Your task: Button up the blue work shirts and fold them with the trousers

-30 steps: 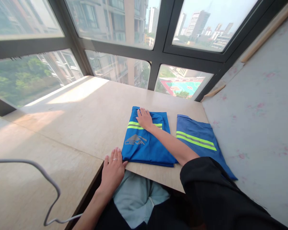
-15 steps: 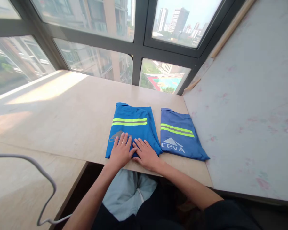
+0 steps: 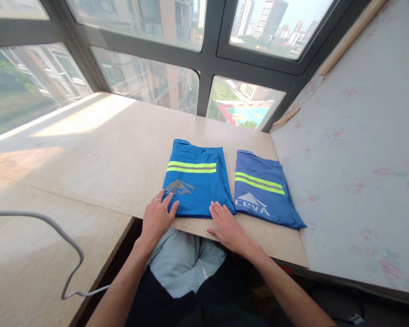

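A folded bright blue garment (image 3: 197, 179) with yellow reflective stripes and a grey logo lies on the wooden table (image 3: 98, 150) near its front edge. My left hand (image 3: 157, 216) rests flat at the garment's near left corner, fingers spread, a ring on one finger. My right hand (image 3: 227, 227) lies flat at the near right corner, fingers stretched out. A second folded blue garment (image 3: 264, 193) with the same stripes and a white logo lies just to the right, apart from both hands.
Large windows (image 3: 177, 50) wall the far side of the table. A pale speckled board (image 3: 357, 150) slopes up on the right. A white cable (image 3: 54, 240) loops over the lower table surface at the left. My lap shows below the table edge.
Both hands have slid from the middle of the left garment outward to its near corners. The view has shifted slightly; the garments lie where they were.
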### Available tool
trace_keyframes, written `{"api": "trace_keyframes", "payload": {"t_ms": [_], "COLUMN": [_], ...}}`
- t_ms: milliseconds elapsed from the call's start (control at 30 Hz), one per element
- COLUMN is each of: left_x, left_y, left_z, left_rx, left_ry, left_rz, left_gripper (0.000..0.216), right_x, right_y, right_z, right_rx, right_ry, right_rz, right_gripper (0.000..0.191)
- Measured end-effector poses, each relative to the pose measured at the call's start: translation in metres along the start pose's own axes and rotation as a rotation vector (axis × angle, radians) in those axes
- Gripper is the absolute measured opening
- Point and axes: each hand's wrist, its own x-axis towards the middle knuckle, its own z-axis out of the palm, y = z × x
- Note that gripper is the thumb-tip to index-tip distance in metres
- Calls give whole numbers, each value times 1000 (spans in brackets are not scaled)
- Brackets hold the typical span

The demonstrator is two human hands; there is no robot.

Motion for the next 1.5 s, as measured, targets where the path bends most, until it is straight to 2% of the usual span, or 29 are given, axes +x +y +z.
{"api": "trace_keyframes", "payload": {"t_ms": [67, 133, 200, 267, 333, 400, 533, 700, 767, 833, 900, 1000, 1067, 1133, 1233, 1333, 1500], "left_x": [5, 9, 11, 11, 10, 10, 11, 16, 18, 19, 20, 18, 13, 6, -8, -25, -50], "left_y": [-5, -12, -19, -25, -26, -22, -5, 15, 20, 23, 24, 21, 14, 5, -8, -19, -35], "left_z": [-7, -16, -24, -30, -34, -35, -30, -30, -35, -42, -50, -61, -65, -68, -68, -67, -61], "left_rx": [-191, -411, -631, -823, -936, -946, -913, -1364, -1491, -1548, -1565, -1561, -1561, -1559, -1540, -1523, -1482], "left_ry": [37, 18, -67, -175, -259, -303, -344, -288, -233, -191, -186, -197, -176, -147, -159, -205, -291], "left_rz": [-190, -411, -597, -703, -717, -684, -637, -740, -790, -826, -854, -869, -874, -889, -908, -911, -896], "left_gripper": [51, 57, 64, 60, 48, 42, 40, 29, 23, 18, 15, 15, 15, 16, 20, 29, 41], "right_x": [-1, -3, -5, -6, -4, 0, 11, 19, 21, 22, 22, 19, 15, 12, 23, 57, 140], "right_y": [0, -3, -9, -18, -30, -43, -64, -74, -73, -69, -62, -44, -29, -15, 3, 15, 27], "right_z": [-11, -19, -24, -24, -20, -15, 1, 22, 25, 24, 19, 8, 0, -9, -22, -34, -46], "right_rx": [197, 403, 591, 770, 948, 1119, 1400, 1702, 1834, 1920, 1955, 1906, 1828, 1762, 1685, 1570, 1468], "right_ry": [-13, 16, 84, 145, 168, 157, 16, -136, -126, -49, 98, 371, 464, 401, 87, -165, -205], "right_rz": [35, 103, 203, 300, 352, 365, 405, 541, 540, 503, 490, 500, 508, 542, 602, 584, 538], "right_gripper": [59, 52, 46, 42, 39, 37, 38, 44, 49, 58, 62, 54, 51, 55, 63, 65, 54]}}
